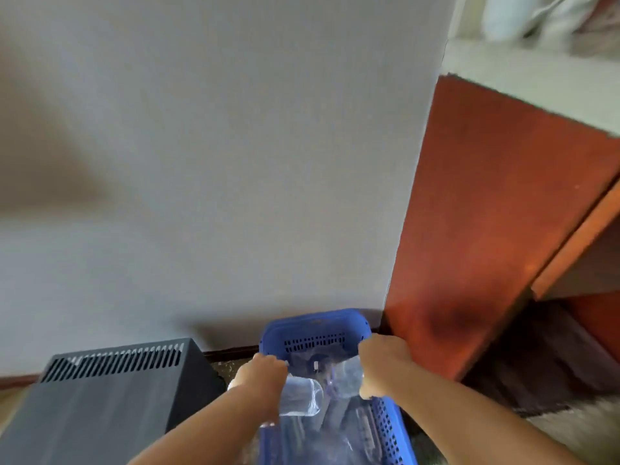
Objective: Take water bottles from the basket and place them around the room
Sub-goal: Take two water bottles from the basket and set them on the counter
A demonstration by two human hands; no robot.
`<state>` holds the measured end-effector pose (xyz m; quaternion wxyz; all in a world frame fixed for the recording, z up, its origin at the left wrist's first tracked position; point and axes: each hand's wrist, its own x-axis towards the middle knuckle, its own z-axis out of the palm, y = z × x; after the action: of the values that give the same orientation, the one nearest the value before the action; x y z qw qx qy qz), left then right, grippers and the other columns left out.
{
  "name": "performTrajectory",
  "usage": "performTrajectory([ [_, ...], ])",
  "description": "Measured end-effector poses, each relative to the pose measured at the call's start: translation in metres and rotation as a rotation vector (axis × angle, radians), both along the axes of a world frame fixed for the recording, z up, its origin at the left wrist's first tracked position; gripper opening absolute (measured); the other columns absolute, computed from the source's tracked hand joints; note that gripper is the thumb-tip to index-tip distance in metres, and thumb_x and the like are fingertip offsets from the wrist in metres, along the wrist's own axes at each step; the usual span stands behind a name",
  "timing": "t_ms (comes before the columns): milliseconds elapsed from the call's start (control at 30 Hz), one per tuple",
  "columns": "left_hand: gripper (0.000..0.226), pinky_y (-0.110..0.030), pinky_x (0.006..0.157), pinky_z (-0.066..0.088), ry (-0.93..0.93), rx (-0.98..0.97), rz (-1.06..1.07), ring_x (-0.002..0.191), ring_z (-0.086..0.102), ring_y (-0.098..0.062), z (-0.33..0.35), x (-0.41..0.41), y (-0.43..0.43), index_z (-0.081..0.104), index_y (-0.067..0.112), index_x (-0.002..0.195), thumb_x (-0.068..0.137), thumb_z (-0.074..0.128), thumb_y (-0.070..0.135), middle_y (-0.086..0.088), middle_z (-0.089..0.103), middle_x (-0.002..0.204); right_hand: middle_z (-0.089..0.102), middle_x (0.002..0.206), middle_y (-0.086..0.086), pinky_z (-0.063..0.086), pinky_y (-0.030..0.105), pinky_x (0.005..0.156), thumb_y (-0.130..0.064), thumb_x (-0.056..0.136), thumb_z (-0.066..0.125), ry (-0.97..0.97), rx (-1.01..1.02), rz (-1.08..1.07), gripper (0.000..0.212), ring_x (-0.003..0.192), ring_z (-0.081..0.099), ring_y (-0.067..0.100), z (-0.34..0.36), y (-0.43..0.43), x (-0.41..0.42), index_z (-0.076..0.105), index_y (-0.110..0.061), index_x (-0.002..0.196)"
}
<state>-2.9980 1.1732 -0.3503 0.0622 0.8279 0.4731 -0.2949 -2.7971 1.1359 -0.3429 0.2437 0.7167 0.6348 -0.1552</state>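
Grey wall (218, 162) fills most of the view, plain and a little blurred, with a reddish-brown wooden desk (486, 213) standing at the right and a black vented box (107, 397) on the floor at lower left. Down at the bottom sits the blue basket (315, 327), a slotted plastic one, close against the wall and just beside the desk's side panel, with more clear bottles lying blurred inside it. Both hands are over the basket: the left hand (265, 374) is curled closed around a clear water bottle (302, 397), whose round end points back toward the camera, tilted over the basket's left rim. The right hand (382, 364) is closed too, gripping a second clear bottle (345, 377) at the right side of the basket, its end showing just left of the fist. The two bottles sit near each other between the wrists, above the basket's contents.
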Motion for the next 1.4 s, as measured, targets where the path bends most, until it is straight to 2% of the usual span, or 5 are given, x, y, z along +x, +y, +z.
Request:
performTrajectory([
  [233, 0.048, -0.033, 0.080, 0.051, 0.199, 0.108, -0.303, 0.093, 0.061, -0.022, 0.187, 0.024, -0.006, 0.061, 0.011, 0.108, 0.068, 0.079, 0.032, -0.002, 0.059, 0.095, 0.054, 0.081, 0.000, 0.042, 0.029, 0.069, -0.028, 0.068, 0.072, -0.114, -0.054, 0.115, 0.026, 0.082, 0.056, 0.022, 0.190, -0.011, 0.013, 0.057, -0.013, 0.083],
  [500, 0.047, -0.031, 0.076, 0.047, 0.215, 0.452, -0.421, 0.103, 0.062, -0.024, 0.361, 0.100, -0.046, 0.060, 0.012, 0.108, 0.069, 0.080, 0.030, -0.005, 0.064, 0.110, 0.063, 0.115, 0.002, 0.042, 0.026, 0.056, -0.048, 0.070, 0.071, -0.283, 0.059, 0.076, 0.056, 0.084, 0.057, 0.022, 0.364, -0.060, 0.060, 0.063, -0.014, 0.114],
  [767, 0.058, -0.027, 0.070, 0.040, 0.146, 0.806, -0.452, 0.109, 0.057, -0.018, 0.491, 0.212, -0.108, 0.053, 0.023, 0.121, 0.069, 0.077, 0.033, 0.005, 0.058, 0.110, 0.060, 0.064, 0.005, 0.055, 0.034, 0.080, -0.047, 0.050, 0.080, -0.276, 0.426, 0.011, 0.046, 0.067, 0.061, 0.026, 0.489, -0.117, 0.168, 0.054, -0.011, 0.062],
  [1167, 0.048, -0.031, 0.079, 0.050, 0.151, 0.875, -0.635, 0.104, 0.060, -0.021, 0.522, 0.403, -0.128, 0.058, 0.023, 0.118, 0.072, 0.073, 0.022, 0.004, 0.062, 0.105, 0.050, 0.062, -0.003, 0.039, 0.022, 0.047, -0.050, 0.058, 0.080, -0.415, 0.430, -0.108, 0.044, 0.055, 0.049, 0.015, 0.511, -0.158, 0.348, 0.050, -0.017, 0.056],
  [1400, 0.040, -0.028, 0.071, 0.047, 0.095, 0.833, -0.702, 0.100, 0.062, -0.020, 0.507, 0.502, -0.081, 0.059, 0.019, 0.107, 0.070, 0.075, 0.020, 0.006, 0.058, 0.090, 0.052, 0.064, 0.000, 0.047, 0.026, 0.059, -0.044, 0.055, 0.081, -0.337, 0.470, -0.227, 0.042, 0.061, 0.053, 0.019, 0.515, -0.130, 0.434, 0.063, -0.014, 0.078],
])
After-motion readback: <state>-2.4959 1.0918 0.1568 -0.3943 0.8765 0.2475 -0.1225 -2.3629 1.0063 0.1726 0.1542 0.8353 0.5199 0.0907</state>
